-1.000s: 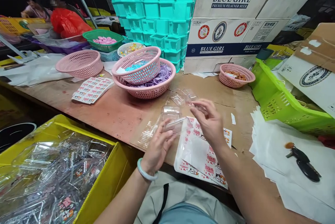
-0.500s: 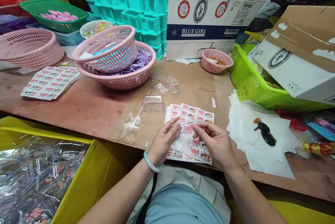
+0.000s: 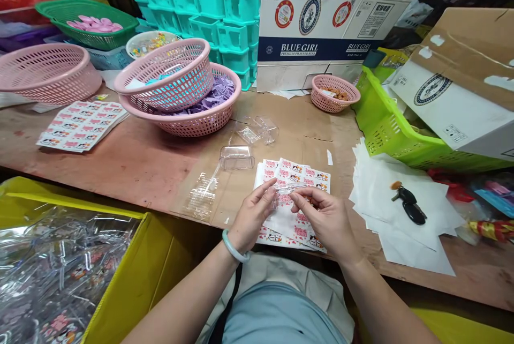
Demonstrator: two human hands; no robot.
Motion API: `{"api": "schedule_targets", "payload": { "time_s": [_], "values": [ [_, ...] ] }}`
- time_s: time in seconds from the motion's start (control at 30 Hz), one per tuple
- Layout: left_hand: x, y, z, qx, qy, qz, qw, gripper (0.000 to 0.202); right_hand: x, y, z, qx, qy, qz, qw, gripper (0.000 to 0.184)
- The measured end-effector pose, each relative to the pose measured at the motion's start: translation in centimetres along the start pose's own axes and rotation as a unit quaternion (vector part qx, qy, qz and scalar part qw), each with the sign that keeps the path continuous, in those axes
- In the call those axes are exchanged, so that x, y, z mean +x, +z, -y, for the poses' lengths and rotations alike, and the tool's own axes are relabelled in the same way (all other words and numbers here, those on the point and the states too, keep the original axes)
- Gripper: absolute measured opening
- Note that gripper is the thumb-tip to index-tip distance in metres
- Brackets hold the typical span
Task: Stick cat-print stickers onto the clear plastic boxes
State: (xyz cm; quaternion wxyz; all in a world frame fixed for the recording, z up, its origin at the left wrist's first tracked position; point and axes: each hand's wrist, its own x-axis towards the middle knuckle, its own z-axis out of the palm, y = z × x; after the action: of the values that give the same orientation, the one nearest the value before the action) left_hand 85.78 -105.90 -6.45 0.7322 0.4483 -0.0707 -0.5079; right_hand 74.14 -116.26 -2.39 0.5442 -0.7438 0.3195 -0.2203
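One clear plastic piece [image 3: 286,188] is up over the sticker sheets [image 3: 289,222], in front of the person, with the grip of the left hand [image 3: 251,218] pinching one end between thumb and fingers and the grip of the right hand [image 3: 327,218] pinching the other end. Near the sheets, a small clear box [image 3: 236,158] sits on the worktop [image 3: 156,183], and farther back are two pink baskets [image 3: 201,126], one tipped inside the other. Black keys [image 3: 413,212] lie on white paper [image 3: 409,253] to the right.
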Motion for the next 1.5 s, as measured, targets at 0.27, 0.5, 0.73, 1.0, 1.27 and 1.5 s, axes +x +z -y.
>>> {"api": "schedule_targets", "payload": {
  "time_s": [0.27,0.5,0.73,1.0,1.27,1.5],
  "values": [
    [0.10,0.01,-0.13,0.002,0.000,0.005,1.000,0.049,0.17,0.01,0.33,0.034,0.022,0.009,0.999,0.025],
    [0.15,-0.05,-0.11,0.019,0.004,0.005,1.000,0.047,0.05,0.12,0.01,-0.017,0.009,0.003,1.000,0.023],
    [0.05,-0.11,-0.06,0.034,0.004,0.007,0.999,0.046,-0.07,0.16,0.04,-0.077,-0.015,-0.002,0.997,0.022],
    [0.13,-0.12,-0.08,0.031,0.000,0.010,0.999,0.045,0.15,-0.14,0.26,-0.090,-0.026,0.016,0.995,0.022],
    [0.19,-0.04,-0.31,0.025,-0.003,0.009,1.000,0.047,0.34,-0.32,0.70,-0.097,-0.041,0.031,0.994,0.023],
    [0.16,-0.06,-0.31,0.037,0.006,0.017,0.999,0.045,0.32,-0.41,0.48,-0.100,-0.049,0.037,0.993,0.021]
  ]
}}
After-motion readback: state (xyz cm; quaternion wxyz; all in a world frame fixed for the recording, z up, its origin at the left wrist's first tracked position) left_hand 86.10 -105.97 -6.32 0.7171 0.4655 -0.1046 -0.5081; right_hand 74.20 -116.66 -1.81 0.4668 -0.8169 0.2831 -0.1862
